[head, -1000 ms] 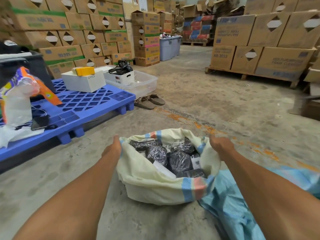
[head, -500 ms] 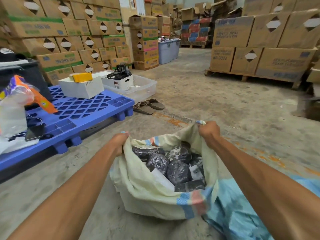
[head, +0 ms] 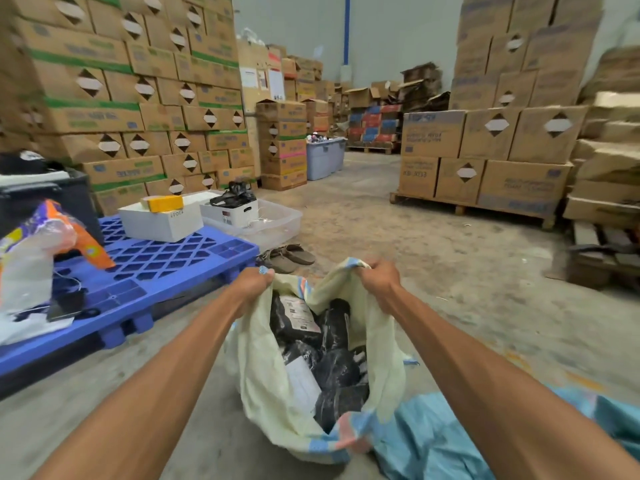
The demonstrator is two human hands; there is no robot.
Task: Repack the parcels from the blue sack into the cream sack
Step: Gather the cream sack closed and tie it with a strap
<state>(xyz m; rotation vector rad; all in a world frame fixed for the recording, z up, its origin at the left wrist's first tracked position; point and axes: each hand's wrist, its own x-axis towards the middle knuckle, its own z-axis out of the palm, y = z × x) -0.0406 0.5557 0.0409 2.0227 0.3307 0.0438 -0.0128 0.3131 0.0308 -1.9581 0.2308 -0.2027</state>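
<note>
The cream sack [head: 263,393] stands on the concrete floor in front of me, its mouth pulled up and open. Several black-wrapped parcels [head: 332,372] with white labels fill it. My left hand [head: 251,284] grips the left side of the sack's rim. My right hand [head: 381,278] grips the rim's far right side, bunching the cloth. The blue sack [head: 433,441] lies flat and crumpled on the floor at the lower right, partly under my right forearm.
A blue plastic pallet [head: 166,268] lies to the left with white boxes and bags on it. A clear tub [head: 277,221] and sandals [head: 287,258] sit beyond it. Stacked cartons on a wooden pallet [head: 485,161] stand at the right, more cartons at the left.
Both hands have lifted the cream sack's rim higher and drawn it closer together, so the sack stands taller. The view has tilted upward.
</note>
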